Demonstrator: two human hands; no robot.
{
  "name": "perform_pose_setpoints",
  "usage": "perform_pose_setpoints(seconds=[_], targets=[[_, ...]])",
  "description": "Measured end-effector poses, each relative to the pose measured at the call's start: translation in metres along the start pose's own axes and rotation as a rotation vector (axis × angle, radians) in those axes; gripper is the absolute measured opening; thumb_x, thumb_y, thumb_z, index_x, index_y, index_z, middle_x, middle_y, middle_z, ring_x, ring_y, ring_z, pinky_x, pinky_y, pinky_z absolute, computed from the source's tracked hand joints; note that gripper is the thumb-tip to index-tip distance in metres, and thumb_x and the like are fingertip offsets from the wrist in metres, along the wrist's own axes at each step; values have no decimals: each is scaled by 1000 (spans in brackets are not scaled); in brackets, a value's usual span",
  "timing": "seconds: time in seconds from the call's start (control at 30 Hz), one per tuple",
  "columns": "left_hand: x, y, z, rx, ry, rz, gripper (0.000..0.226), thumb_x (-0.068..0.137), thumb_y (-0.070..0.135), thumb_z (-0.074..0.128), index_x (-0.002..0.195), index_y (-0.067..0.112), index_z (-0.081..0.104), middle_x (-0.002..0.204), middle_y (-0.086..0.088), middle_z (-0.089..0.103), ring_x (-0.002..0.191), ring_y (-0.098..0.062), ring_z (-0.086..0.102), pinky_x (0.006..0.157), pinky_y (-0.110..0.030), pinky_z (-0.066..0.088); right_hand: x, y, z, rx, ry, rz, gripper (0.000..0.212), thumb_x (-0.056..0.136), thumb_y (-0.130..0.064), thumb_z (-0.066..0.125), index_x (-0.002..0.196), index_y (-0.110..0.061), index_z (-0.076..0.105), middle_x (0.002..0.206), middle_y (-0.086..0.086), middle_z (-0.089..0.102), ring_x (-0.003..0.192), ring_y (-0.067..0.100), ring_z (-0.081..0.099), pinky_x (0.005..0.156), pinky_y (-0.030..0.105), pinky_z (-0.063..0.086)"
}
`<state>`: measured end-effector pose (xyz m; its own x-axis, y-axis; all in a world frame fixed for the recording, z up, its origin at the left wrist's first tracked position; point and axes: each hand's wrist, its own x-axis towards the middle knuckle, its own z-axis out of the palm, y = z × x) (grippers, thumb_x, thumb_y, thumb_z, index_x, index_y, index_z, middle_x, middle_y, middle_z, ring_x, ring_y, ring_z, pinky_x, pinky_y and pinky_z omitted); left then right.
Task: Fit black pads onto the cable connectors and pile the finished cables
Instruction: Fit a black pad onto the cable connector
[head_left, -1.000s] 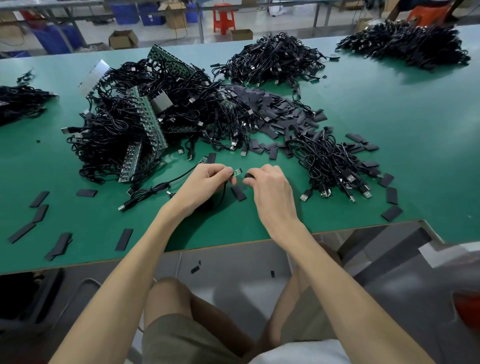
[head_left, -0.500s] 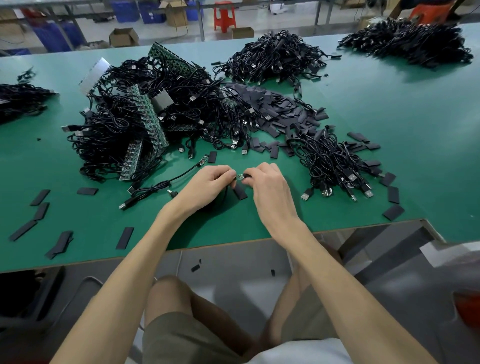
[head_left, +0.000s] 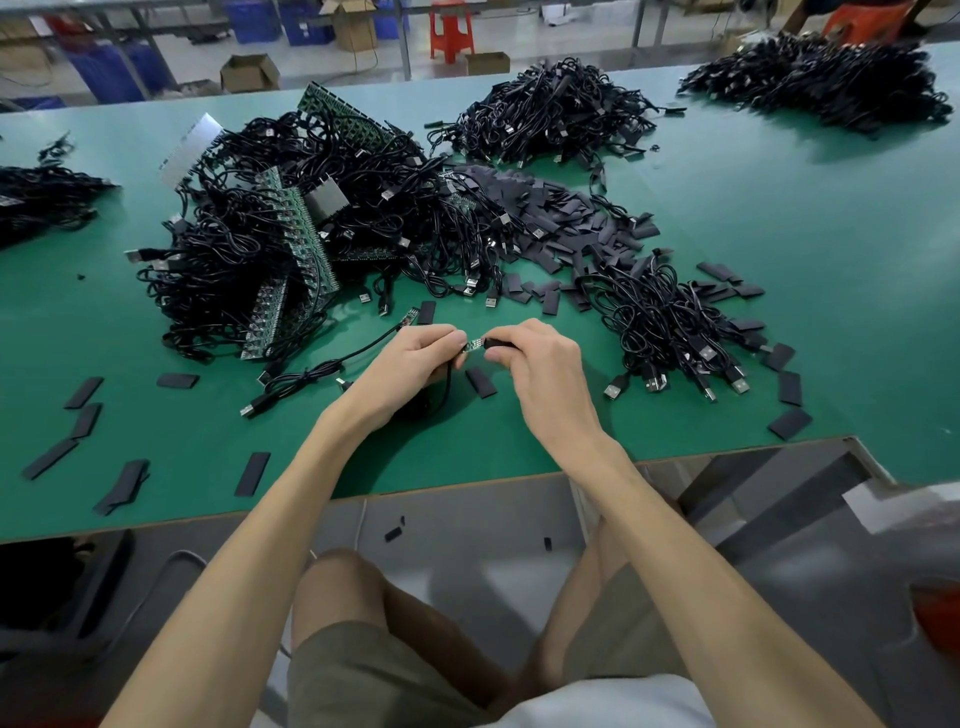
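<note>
On the broad green surface (head_left: 779, 260), a big tangle of black cables and green board strips (head_left: 291, 234) is lying at eleven o'clock from the hands, a heap of flat black pads (head_left: 571, 223) at one o'clock, and a smaller cable pile (head_left: 670, 322) at three. The fitting step seems to be in hand: the left hand (head_left: 410, 364) is pinching a thin black cable's small green connector (head_left: 474, 344), and the right hand (head_left: 540, 364) fingers (head_left: 514, 331) are pinching a black pad (head_left: 500, 343) at its tip. The next move is calling for a straight push on.
</note>
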<state>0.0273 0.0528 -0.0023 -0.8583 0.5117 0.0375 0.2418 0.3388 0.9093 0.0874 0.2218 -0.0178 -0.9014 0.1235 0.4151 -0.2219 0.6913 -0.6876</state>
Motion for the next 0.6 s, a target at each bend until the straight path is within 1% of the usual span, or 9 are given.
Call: perform_pose_setpoints(seconds=[0.1, 0.17, 0.23, 0.33, 0.43, 0.53, 0.6], targets=[[1, 0, 1, 29, -8, -1, 39, 108, 25, 46, 73, 13, 55, 71, -10, 33, 64, -21, 27, 53, -25, 23, 0, -1, 0, -18, -10, -15, 20, 97, -7, 67, 115, -4, 75, 103, 10, 69, 101, 23, 59, 89, 30, 46], [1, 0, 0, 34, -5, 4, 39, 109, 25, 46, 72, 14, 55, 69, -8, 31, 61, -18, 27, 52, -25, 23, 0, -1, 0, -27, -16, -23, 21, 96, -6, 67, 116, -3, 74, 103, 11, 69, 101, 23, 58, 89, 29, 46], [0, 0, 0, 46, 2, 10, 39, 109, 26, 46, 73, 14, 55, 66, -4, 31, 60, -16, 27, 52, -24, 23, 0, -1, -1, -29, -17, -32, 22, 96, -5, 67, 117, -3, 74, 103, 11, 69, 102, 23, 58, 89, 25, 44], [1, -1, 0, 89, 15, 25, 39, 109, 26, 45, 75, 11, 55, 67, -9, 30, 62, -21, 27, 54, -30, 22, 0, -2, -1, -25, -15, -35, 23, 96, -4, 67, 118, -3, 74, 104, 12, 68, 104, 24, 58, 90, 27, 45], [0, 0, 1, 147, 20, 51, 39, 110, 25, 44, 76, 8, 55, 65, -6, 32, 61, -19, 29, 56, -32, 23, -1, -2, -1, -50, 3, -49, 24, 96, -3, 66, 120, -2, 73, 105, 12, 67, 106, 24, 57, 91, 27, 45], [0, 0, 3, 233, 45, 77, 39, 109, 23, 44, 75, 8, 55, 64, -5, 38, 59, -17, 33, 59, -34, 27, -3, -3, -1, -88, 10, -69, 27, 96, -1, 66, 123, 0, 71, 105, 14, 67, 108, 26, 57, 92, 31, 48], [0, 0, 5, 277, 69, 90, 39, 109, 21, 45, 74, 9, 55, 65, -6, 42, 61, -18, 36, 62, -35, 29, -3, -2, -1, -96, 0, -78, 28, 96, 0, 66, 123, 0, 70, 104, 14, 67, 107, 26, 57, 91, 29, 46]])
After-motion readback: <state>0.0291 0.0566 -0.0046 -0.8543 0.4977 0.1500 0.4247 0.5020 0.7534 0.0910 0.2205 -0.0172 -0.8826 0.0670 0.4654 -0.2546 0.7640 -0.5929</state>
